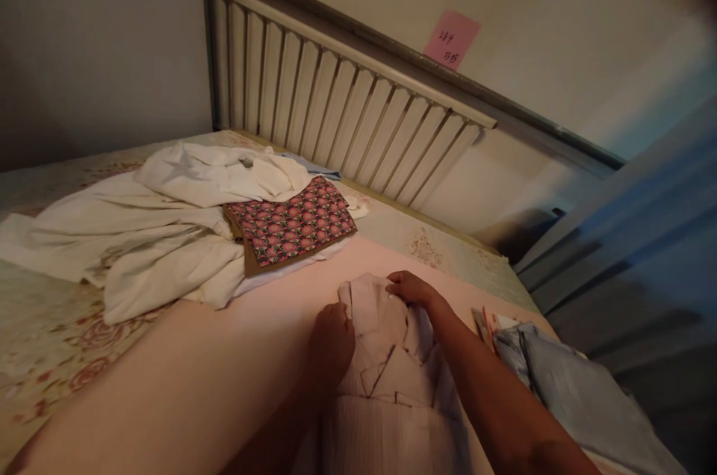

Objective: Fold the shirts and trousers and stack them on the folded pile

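Note:
A pale pinkish garment, with dark seam-like lines and a finely striped lower part, lies in front of me on a pink sheet. At the left of its far end, my left hand is closed on the edge of the cloth. My right hand pinches the far right corner, fingers bent over the fabric. Between the two hands the cloth looks partly folded and creased. Its near end runs out of the bottom of the view.
Cream cloth is heaped at the left beside a folded red floral fabric. Folded grey-blue clothing lies at the right. Beyond the bed stands a radiator; a blue curtain hangs at the right.

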Demonstrator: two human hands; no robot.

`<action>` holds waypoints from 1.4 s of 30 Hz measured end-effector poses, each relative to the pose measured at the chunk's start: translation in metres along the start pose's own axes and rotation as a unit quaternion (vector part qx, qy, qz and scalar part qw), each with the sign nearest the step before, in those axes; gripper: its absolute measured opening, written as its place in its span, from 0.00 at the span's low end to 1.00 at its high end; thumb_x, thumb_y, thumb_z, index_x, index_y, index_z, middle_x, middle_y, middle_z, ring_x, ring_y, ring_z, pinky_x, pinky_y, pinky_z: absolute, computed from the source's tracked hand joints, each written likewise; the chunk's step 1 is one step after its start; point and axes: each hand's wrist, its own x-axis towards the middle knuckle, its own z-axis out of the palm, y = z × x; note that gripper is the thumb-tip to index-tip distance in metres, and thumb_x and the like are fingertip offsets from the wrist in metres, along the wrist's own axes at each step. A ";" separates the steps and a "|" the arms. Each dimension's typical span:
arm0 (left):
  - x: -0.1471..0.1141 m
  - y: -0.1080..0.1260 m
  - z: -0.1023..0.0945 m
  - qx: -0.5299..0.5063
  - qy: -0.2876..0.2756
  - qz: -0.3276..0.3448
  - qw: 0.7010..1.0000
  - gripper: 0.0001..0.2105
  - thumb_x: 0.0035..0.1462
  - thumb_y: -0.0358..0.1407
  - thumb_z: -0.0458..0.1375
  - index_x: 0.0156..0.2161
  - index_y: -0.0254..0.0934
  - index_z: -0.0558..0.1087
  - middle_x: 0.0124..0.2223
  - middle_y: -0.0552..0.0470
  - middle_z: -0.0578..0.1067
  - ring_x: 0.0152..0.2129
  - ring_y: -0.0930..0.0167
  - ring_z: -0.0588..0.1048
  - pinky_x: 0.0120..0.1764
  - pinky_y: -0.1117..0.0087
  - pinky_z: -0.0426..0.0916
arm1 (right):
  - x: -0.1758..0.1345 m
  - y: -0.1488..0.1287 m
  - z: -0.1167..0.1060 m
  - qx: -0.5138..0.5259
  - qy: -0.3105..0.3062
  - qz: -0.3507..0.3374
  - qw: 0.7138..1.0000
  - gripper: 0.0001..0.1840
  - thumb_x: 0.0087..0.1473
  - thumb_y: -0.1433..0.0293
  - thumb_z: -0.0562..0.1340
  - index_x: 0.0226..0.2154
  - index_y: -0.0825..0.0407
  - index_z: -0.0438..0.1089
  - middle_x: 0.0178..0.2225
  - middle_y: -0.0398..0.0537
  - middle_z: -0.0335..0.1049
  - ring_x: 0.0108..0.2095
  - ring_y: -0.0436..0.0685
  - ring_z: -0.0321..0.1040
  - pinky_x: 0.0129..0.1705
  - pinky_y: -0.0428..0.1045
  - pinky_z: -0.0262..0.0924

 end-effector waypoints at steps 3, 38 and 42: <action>0.000 0.000 0.001 0.005 0.000 0.002 1.000 0.13 0.57 0.27 0.49 0.45 0.31 0.70 0.45 0.41 0.73 0.44 0.65 0.70 0.45 0.68 0.60 | 0.004 0.001 0.002 -0.041 0.055 0.025 0.997 0.03 0.41 0.72 0.63 0.24 0.52 0.73 0.23 0.42 0.71 0.26 0.50 0.64 0.29 0.44 0.53; 0.004 -0.005 0.012 0.055 -0.015 0.063 0.996 0.08 0.55 0.26 0.51 0.37 0.35 0.71 0.40 0.45 0.72 0.41 0.67 0.70 0.45 0.69 0.61 | -0.034 0.057 -0.025 0.072 0.276 0.114 0.952 0.15 0.46 0.72 0.57 0.37 0.53 0.74 0.25 0.43 0.74 0.26 0.51 0.71 0.31 0.45 0.64; 0.003 -0.004 0.010 0.055 -0.010 0.078 0.995 0.08 0.57 0.27 0.50 0.38 0.34 0.71 0.40 0.44 0.72 0.41 0.67 0.70 0.45 0.69 0.61 | -0.066 0.091 -0.029 0.057 0.273 0.152 0.948 0.12 0.44 0.73 0.56 0.31 0.54 0.74 0.19 0.43 0.71 0.22 0.51 0.69 0.26 0.44 0.60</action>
